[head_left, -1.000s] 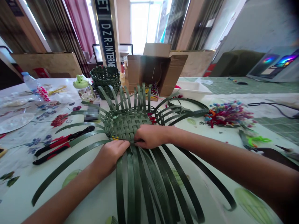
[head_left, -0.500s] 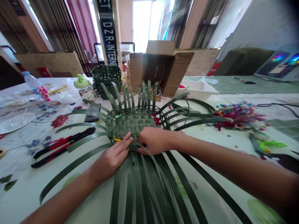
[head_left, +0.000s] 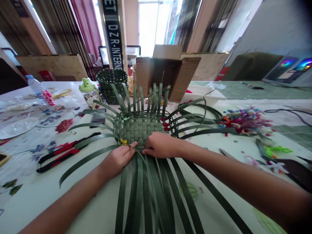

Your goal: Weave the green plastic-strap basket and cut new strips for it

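A flat woven mat of dark green plastic strips lies on the table, with loose strip ends fanning out on all sides. My left hand sits at the mat's near edge, its fingers pinching a thin green strip. My right hand presses on the near edge beside it, fingers closed over the strips. A small yellow clip shows at the mat's near left corner. Red-handled pliers lie to the left of the strips, away from both hands.
Behind the mat stand stacked green woven baskets, a cardboard box and a white tray. A green-lidded jar and a water bottle stand back left. Colourful pipe cleaners lie to the right.
My left hand has moved up to the mat's near edge, next to my right hand. A thin strip now arches between them. The view has shifted slightly.
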Action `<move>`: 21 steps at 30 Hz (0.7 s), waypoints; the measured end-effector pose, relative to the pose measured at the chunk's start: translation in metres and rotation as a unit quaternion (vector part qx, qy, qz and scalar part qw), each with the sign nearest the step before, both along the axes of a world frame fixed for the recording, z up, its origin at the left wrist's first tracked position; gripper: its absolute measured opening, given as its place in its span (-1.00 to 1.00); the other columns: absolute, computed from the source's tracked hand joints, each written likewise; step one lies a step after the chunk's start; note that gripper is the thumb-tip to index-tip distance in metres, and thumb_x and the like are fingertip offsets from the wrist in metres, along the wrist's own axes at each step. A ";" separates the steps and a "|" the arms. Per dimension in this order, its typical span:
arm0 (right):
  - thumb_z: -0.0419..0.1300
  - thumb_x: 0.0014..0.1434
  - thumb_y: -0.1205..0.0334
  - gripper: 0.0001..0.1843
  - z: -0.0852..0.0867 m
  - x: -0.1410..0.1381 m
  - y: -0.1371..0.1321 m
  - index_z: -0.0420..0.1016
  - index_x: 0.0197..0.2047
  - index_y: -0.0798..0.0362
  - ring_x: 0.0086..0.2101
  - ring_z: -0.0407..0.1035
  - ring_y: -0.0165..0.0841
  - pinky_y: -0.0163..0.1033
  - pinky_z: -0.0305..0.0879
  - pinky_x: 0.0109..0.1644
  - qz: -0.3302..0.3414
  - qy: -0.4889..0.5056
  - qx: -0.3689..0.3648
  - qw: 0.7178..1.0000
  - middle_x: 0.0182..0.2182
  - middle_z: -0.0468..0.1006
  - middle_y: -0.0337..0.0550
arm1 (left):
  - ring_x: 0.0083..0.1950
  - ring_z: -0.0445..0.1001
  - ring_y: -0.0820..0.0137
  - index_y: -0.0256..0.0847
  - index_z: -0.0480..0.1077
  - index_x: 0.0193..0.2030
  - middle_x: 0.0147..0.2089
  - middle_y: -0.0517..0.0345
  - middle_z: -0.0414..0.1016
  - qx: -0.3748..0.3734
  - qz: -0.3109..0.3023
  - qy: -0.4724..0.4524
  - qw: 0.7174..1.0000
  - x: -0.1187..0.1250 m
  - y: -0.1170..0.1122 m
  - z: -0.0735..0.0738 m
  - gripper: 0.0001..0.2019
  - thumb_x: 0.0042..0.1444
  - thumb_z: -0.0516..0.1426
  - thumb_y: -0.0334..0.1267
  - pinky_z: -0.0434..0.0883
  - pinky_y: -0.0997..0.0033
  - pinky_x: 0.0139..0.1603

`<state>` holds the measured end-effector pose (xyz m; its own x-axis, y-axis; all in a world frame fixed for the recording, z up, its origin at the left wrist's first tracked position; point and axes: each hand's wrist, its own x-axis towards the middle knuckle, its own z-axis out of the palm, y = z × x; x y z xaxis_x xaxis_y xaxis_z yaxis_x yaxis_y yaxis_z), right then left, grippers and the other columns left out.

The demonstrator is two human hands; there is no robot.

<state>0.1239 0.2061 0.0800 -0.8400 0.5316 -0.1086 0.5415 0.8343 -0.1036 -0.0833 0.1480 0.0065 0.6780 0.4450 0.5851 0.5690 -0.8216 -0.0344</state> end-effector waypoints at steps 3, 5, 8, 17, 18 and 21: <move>0.12 0.18 0.08 -0.60 -0.003 0.004 0.000 0.56 -0.52 0.17 -0.61 0.21 -0.45 -0.32 -0.02 -0.51 0.004 0.030 -0.005 1.000 -0.61 0.50 -0.09 | 0.04 0.46 0.32 -0.36 0.31 0.03 0.03 -0.24 0.44 -0.044 -0.024 -0.025 0.998 -0.003 0.001 0.002 -0.71 0.21 -0.06 -0.44 0.46 0.32 -0.01; 0.13 0.16 0.07 -0.60 -0.004 0.006 0.002 0.55 -0.54 0.17 -0.63 0.14 -0.47 -0.32 -0.04 -0.51 0.002 0.042 -0.011 0.999 -0.63 0.47 -0.12 | 0.02 0.47 0.33 -0.34 0.35 -0.02 -0.02 -0.18 0.48 -0.084 -0.032 -0.054 0.994 -0.002 0.000 0.004 -0.75 0.20 -0.03 -0.41 0.45 0.35 -0.02; 0.13 0.16 0.05 -0.59 -0.008 0.006 0.009 0.53 -0.55 0.16 -0.63 0.07 -0.50 -0.33 -0.06 -0.51 -0.010 0.061 -0.032 0.998 -0.67 0.39 -0.21 | -0.06 0.50 0.33 -0.31 0.41 -0.12 -0.10 -0.08 0.53 -0.154 -0.011 -0.111 0.982 0.002 -0.001 0.012 -0.79 0.18 0.00 -0.37 0.43 0.38 -0.05; 0.08 0.19 0.21 -0.72 0.016 0.016 -0.009 0.52 -0.43 0.17 -0.56 0.13 -0.51 -0.36 0.01 -0.44 -0.030 0.141 -0.058 0.988 -0.58 0.41 -0.25 | -0.41 0.31 0.44 -0.32 0.34 -0.52 -0.51 0.22 0.34 -0.313 0.106 -0.174 0.928 0.013 0.005 0.043 -0.80 0.04 0.02 -0.29 0.25 0.50 -0.37; 0.08 0.18 0.23 -0.74 0.021 0.017 -0.019 0.53 -0.41 0.16 -0.54 0.15 -0.50 -0.35 0.02 -0.42 -0.035 0.164 -0.041 0.985 -0.56 0.43 -0.23 | -0.42 0.29 0.45 -0.32 0.33 -0.53 -0.53 0.23 0.31 -0.317 0.109 -0.174 0.926 0.015 0.005 0.045 -0.80 0.03 0.01 -0.29 0.23 0.50 -0.36; 0.06 0.18 0.23 -0.72 0.032 0.020 -0.045 0.53 -0.41 0.17 -0.54 0.18 -0.48 -0.34 0.06 -0.41 -0.040 0.192 -0.041 0.980 -0.55 0.46 -0.21 | -0.41 0.24 0.46 -0.32 0.30 -0.55 -0.54 0.24 0.25 -0.324 0.115 -0.179 0.922 0.018 0.007 0.051 -0.81 -0.02 -0.02 -0.31 0.20 0.51 -0.37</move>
